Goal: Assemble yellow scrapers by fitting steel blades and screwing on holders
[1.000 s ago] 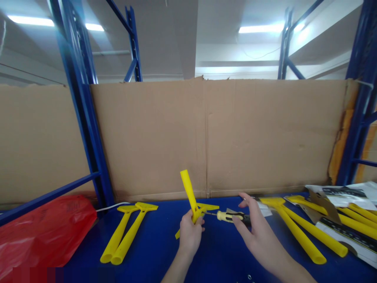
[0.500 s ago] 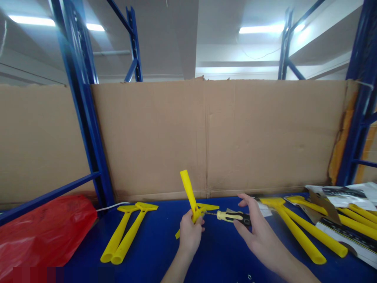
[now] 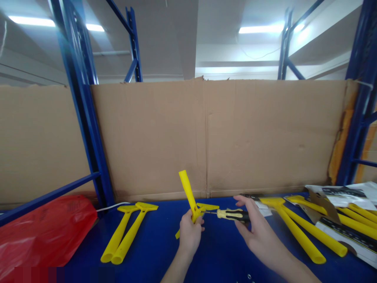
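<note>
My left hand point(image 3: 190, 232) is closed around the head of a yellow scraper-like tool point(image 3: 187, 190), whose hollow handle points up and slightly left. A screwdriver point(image 3: 231, 214) with a cream and black handle lies level, its tip against the tool's head. My right hand point(image 3: 255, 224) is at the black end of the screwdriver handle, thumb below and fingers above, touching it loosely with the fingers parted. Behind my left hand, part of another yellow piece point(image 3: 209, 206) shows on the blue table.
Two yellow tools point(image 3: 134, 232) lie left on the blue table point(image 3: 159, 251), beside a red bag point(image 3: 44, 236). More yellow tools point(image 3: 306, 232) and printed packaging point(image 3: 347, 239) lie right. Small metal parts point(image 3: 249, 276) sit near the front edge. Cardboard point(image 3: 206, 137) stands behind.
The screwdriver handle has turned about its axis, and the fingers of my right hand have shifted slightly left and up. The yellow tool's handle leans a little further left.
</note>
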Demonstrator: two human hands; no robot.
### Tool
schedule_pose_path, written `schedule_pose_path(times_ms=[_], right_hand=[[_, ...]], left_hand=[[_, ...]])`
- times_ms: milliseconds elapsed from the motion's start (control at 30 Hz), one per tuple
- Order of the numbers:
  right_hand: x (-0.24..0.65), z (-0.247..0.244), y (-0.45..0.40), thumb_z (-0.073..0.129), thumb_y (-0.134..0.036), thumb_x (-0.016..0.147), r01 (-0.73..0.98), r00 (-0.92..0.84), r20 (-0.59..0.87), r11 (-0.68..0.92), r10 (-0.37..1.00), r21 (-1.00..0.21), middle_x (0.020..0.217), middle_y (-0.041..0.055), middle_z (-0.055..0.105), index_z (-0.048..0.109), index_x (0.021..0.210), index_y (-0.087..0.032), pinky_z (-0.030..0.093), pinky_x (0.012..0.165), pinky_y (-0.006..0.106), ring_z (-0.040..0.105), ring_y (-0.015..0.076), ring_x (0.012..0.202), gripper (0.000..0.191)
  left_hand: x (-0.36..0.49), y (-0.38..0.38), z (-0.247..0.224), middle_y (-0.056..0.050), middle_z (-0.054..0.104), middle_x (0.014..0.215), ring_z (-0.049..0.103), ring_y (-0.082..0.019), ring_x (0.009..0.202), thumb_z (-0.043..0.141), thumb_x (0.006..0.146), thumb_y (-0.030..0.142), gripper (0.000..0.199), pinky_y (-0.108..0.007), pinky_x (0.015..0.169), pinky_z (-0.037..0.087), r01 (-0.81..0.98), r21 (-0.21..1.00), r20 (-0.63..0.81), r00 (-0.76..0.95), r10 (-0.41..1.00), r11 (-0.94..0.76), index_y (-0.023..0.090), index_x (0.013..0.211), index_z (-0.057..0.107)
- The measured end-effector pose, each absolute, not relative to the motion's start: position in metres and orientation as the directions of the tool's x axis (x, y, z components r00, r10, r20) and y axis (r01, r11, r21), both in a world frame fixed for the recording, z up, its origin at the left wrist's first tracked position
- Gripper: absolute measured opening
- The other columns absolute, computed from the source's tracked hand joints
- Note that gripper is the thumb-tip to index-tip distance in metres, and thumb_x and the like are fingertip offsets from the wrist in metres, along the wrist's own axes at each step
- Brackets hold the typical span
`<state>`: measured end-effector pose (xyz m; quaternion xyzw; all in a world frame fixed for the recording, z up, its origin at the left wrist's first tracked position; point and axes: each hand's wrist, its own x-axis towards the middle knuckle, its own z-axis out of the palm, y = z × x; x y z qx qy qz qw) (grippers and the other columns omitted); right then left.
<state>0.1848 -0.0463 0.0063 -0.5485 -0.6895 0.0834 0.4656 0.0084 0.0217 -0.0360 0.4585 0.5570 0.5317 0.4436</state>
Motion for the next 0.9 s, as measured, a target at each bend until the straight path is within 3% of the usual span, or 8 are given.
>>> schedule_pose_path(times_ms=[167, 300, 400, 500, 633, 733, 900], right_hand=[[0.188, 0.011, -0.046, 0.039, -0.028, 0.086, 0.75, 0.001, 0.538, 0.355, 0.843, -0.558, 0.092, 0.0084, 0.067, 0.05, 0.111, -0.021, 0.052, 0.073, 0.036, 0.067, 0.0237, 0.084, 0.028], [0.19, 0.012, -0.043, 0.025, -0.039, 0.093, 0.809, 0.051, 0.457, 0.232, 0.888, -0.54, 0.071, 0.0065, 0.068, 0.057, 0.101, -0.02, 0.051, 0.066, 0.038, 0.068, 0.0263, 0.072, 0.037], [0.189, 0.008, -0.043, 0.036, -0.037, 0.089, 0.789, 0.051, 0.511, 0.279, 0.858, -0.548, 0.088, 0.0083, 0.068, 0.052, 0.114, -0.02, 0.053, 0.068, 0.035, 0.068, 0.0243, 0.081, 0.034], [0.189, 0.006, -0.044, 0.044, -0.024, 0.082, 0.748, -0.011, 0.58, 0.392, 0.814, -0.535, 0.103, 0.0091, 0.064, 0.045, 0.123, -0.022, 0.054, 0.067, 0.031, 0.067, 0.0206, 0.082, 0.041], [0.19, 0.009, -0.045, 0.043, -0.02, 0.081, 0.753, -0.045, 0.568, 0.402, 0.821, -0.521, 0.094, 0.0063, 0.068, 0.05, 0.114, -0.022, 0.054, 0.073, 0.033, 0.068, 0.021, 0.082, 0.035], [0.189, 0.011, -0.046, 0.042, -0.024, 0.083, 0.819, -0.002, 0.548, 0.316, 0.836, -0.479, 0.1, 0.0097, 0.07, 0.055, 0.109, -0.021, 0.054, 0.077, 0.038, 0.068, 0.0256, 0.089, 0.029], [0.183, 0.013, -0.05, 0.033, -0.032, 0.09, 0.879, 0.004, 0.501, 0.236, 0.866, -0.414, 0.095, 0.0119, 0.073, 0.057, 0.103, -0.02, 0.055, 0.069, 0.041, 0.071, 0.0294, 0.082, 0.03]], left_hand=[[0.009, 0.02, -0.035, -0.009, 0.066, 0.081, 0.065, -0.016, 0.067, 0.054, 0.077, 0.001, 0.02, -0.024, 0.051, 0.054, 0.079, 0.997, 0.018, -0.176, 0.984, -0.004, 0.008, 0.094, 0.061], [0.009, 0.02, -0.037, -0.008, 0.066, 0.079, 0.065, -0.016, 0.067, 0.052, 0.078, 0.001, 0.018, -0.023, 0.051, 0.053, 0.127, 0.992, 0.048, -0.161, 0.986, -0.027, 0.008, 0.092, 0.061], [0.008, 0.022, -0.038, -0.009, 0.066, 0.083, 0.065, -0.016, 0.067, 0.052, 0.078, 0.001, 0.02, -0.023, 0.051, 0.054, 0.086, 0.996, 0.03, -0.181, 0.983, -0.015, 0.008, 0.095, 0.06], [0.008, 0.022, -0.039, -0.01, 0.066, 0.085, 0.065, -0.016, 0.067, 0.053, 0.077, 0.001, 0.021, -0.024, 0.051, 0.054, 0.066, 0.998, 0.03, -0.197, 0.98, -0.017, 0.008, 0.096, 0.06], [0.008, 0.022, -0.042, -0.008, 0.067, 0.08, 0.065, -0.016, 0.065, 0.056, 0.075, 0.002, 0.02, -0.024, 0.05, 0.054, 0.072, 0.997, 0.055, -0.191, 0.98, -0.042, 0.009, 0.093, 0.062], [0.008, 0.023, -0.045, -0.007, 0.067, 0.075, 0.065, -0.017, 0.064, 0.057, 0.073, 0.002, 0.017, -0.023, 0.048, 0.052, 0.1, 0.992, 0.089, -0.169, 0.982, -0.073, 0.01, 0.086, 0.064], [0.007, 0.023, -0.044, -0.006, 0.067, 0.074, 0.065, -0.016, 0.064, 0.054, 0.074, 0.002, 0.017, -0.023, 0.049, 0.052, 0.13, 0.988, 0.096, -0.145, 0.985, -0.077, 0.01, 0.086, 0.064]])
